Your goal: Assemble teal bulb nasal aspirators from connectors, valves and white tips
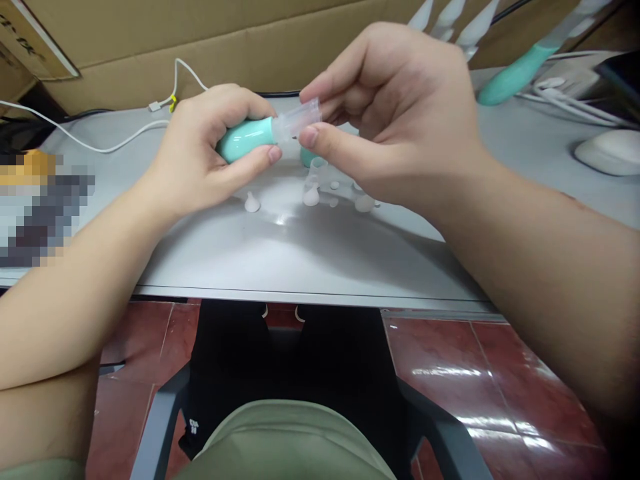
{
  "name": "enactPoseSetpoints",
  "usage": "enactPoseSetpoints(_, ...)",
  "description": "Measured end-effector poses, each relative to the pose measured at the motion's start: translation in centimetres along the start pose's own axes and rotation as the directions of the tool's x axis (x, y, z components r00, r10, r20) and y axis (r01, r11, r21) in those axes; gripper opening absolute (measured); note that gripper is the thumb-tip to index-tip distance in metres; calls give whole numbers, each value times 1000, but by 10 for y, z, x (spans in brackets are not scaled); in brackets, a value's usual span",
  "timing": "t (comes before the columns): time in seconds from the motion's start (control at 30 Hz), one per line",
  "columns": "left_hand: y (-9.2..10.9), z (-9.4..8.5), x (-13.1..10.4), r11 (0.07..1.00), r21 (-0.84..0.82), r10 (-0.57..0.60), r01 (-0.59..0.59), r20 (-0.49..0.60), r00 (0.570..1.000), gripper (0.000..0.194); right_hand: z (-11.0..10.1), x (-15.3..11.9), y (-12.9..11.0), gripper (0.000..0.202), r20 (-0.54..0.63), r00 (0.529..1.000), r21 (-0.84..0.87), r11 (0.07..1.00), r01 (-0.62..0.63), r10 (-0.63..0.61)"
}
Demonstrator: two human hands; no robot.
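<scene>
My left hand (pixel 210 143) is wrapped round a glossy teal bulb-shaped handle (pixel 249 139), held tilted above the desk. A clear plastic tube (pixel 300 121) extends from the handle's right end. Thumb and fingers of my right hand (pixel 385 107) close on the tube's far end. Below my hands, small white cone-shaped pieces (pixel 253 202) and another such cone (pixel 311 195) lie on the desk near a clear tube piece (pixel 317 170). Several little white discs (pixel 334 202) lie beside them. Part of a second teal piece (pixel 307 157) shows behind my right thumb.
White pointed tips (pixel 477 27) stand behind my right hand. A teal-handled tool with a clear section (pixel 520 73) leans at the back right, near white cables (pixel 575 107) and a white mouse (pixel 610 152). A white cable (pixel 125 143) crosses the desk's left; cardboard (pixel 200 47) stands behind.
</scene>
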State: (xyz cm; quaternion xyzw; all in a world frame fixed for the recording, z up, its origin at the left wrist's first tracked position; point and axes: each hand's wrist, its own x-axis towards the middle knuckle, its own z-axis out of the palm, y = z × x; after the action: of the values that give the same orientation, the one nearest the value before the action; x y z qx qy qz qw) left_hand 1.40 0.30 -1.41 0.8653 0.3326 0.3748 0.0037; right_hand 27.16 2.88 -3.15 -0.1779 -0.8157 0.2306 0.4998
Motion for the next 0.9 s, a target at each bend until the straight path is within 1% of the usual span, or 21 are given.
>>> enactPoseSetpoints(0.1,2,-1,0,999,1,34,-34,4,999,17,-1,0,3,31,5,1000,-39,999,19,-19)
enactPoseSetpoints(0.17,3,-1,0,1000,0,27,-27,15,1000,13,-2,0,5,29,11,999,-41,998,38,-38)
enactPoseSetpoints(0.23,2,0,-1,1000,2,14,-14,14,1000,14,-3,1,7,26,18,999,-25,999,45,-45)
enactPoseSetpoints(0.3,-2,1,-1,1000,16,23,-24,31,999,21,-4,1,7,25,52,997,-21,999,49,-48)
enactPoseSetpoints(0.33,-6,2,-2,998,27,51,-52,40,998,27,-4,1,6,25,72,997,-39,999,38,-35)
enactPoseSetpoints(0.4,-13,4,-2,985,52,162,-163,31,986,39,-5,0,2,19,111,994,-102,995,-5,16)
enactPoseSetpoints(0.47,-18,6,-1,968,84,239,-238,-4,971,44,-6,-2,-3,14,125,990,-155,987,-40,60)
enactPoseSetpoints(0.57,-21,7,-1,964,123,241,-237,-24,970,44,-5,-3,-8,15,111,992,-181,982,-47,67)
enactPoseSetpoints(0.67,-24,8,-2,959,126,257,-253,-24,966,44,-3,-2,-5,15,111,992,-139,989,-47,63)
enactPoseSetpoints(0.77,-27,8,-3,960,99,262,-262,9,965,42,-4,-2,0,16,150,987,-62,996,-56,65)
enactPoseSetpoints(0.9,-26,7,-3,963,76,256,-259,46,966,37,-5,-3,4,21,176,980,-20,995,-93,96)
